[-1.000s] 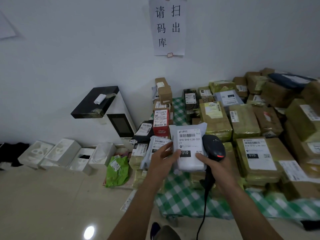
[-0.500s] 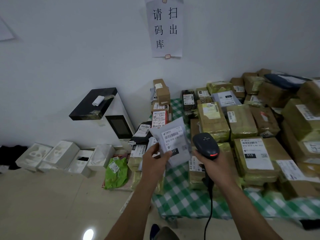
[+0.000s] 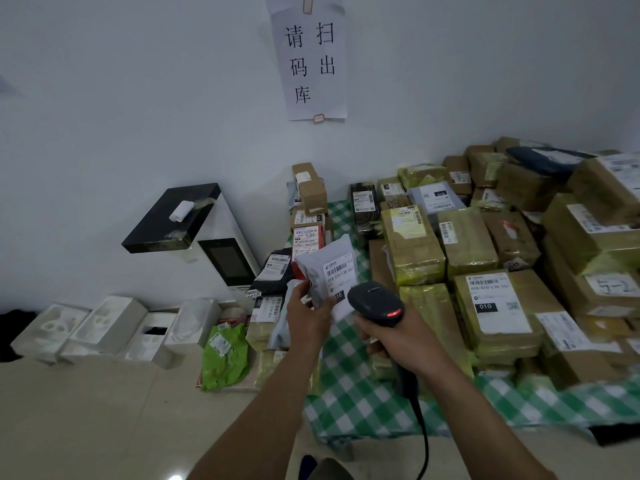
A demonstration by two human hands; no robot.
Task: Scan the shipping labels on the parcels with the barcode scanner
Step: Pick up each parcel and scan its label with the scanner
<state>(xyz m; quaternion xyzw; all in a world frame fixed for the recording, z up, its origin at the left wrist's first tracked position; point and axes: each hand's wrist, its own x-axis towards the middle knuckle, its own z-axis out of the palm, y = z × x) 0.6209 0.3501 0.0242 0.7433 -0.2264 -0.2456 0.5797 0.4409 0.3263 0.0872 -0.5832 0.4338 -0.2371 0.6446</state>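
Parcel (image 3: 332, 261) has tilted leftward in left hand (image 3: 306, 320) beside scanner (image 3: 375, 303).

Left hand (image 3: 306, 318): parcel (image 3: 327, 268), perhaps marked 010; right hand (image 3: 398, 337): scanner (image 3: 375, 303)

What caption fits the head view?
Left hand holds a grey mailer, right hand grips the barcode scanner beside it.

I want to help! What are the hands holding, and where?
Left hand pinches the white parcel by its lower edge; right hand grips the scanner by its handle.
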